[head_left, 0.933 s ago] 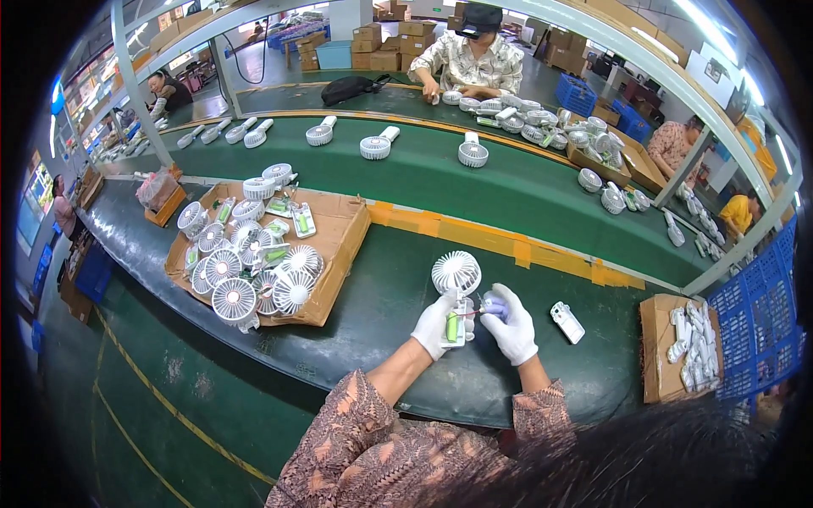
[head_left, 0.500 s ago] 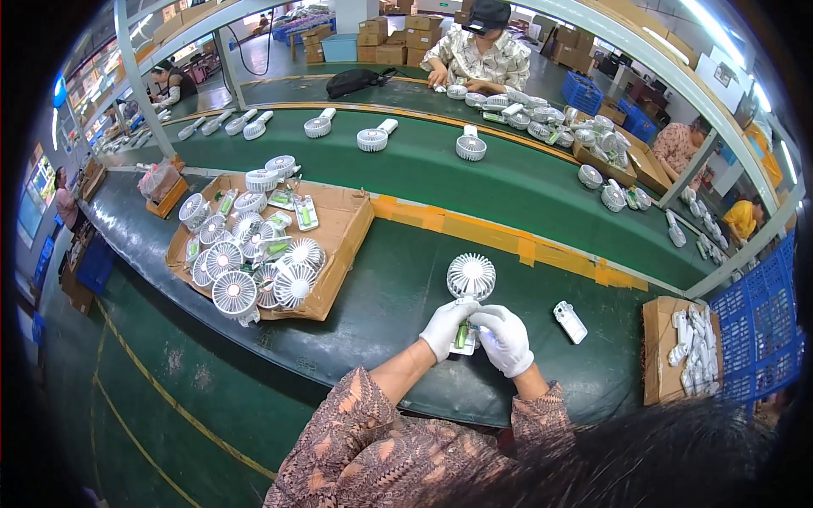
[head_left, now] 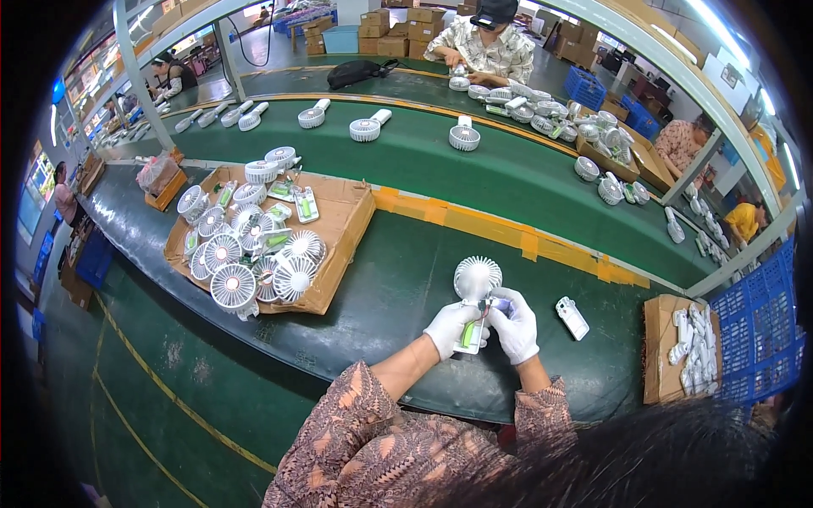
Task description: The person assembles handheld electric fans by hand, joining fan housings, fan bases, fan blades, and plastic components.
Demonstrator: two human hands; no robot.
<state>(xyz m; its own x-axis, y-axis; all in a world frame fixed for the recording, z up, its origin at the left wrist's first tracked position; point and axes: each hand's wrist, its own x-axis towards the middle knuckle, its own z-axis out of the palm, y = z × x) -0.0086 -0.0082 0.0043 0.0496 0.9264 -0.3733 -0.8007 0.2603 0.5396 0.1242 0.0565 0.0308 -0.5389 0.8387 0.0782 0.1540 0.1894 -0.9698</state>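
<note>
Left hand [head_left: 451,328] grips fan handle [head_left: 467,349], fan head [head_left: 478,275] at 12 o'clock; right hand [head_left: 516,329] holds purple piece [head_left: 502,304], 1 o'clock. Steady handle; keep wires [head_left: 484,310] unpinched.

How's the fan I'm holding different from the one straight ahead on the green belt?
The held fan has its handle open, showing a green battery; the belt fan shows no green. The held fan's handle points toward you; the belt fan's points away. Your left hand grips the held fan, while no hand touches the belt fan. Both are white with round, slatted heads.
</note>
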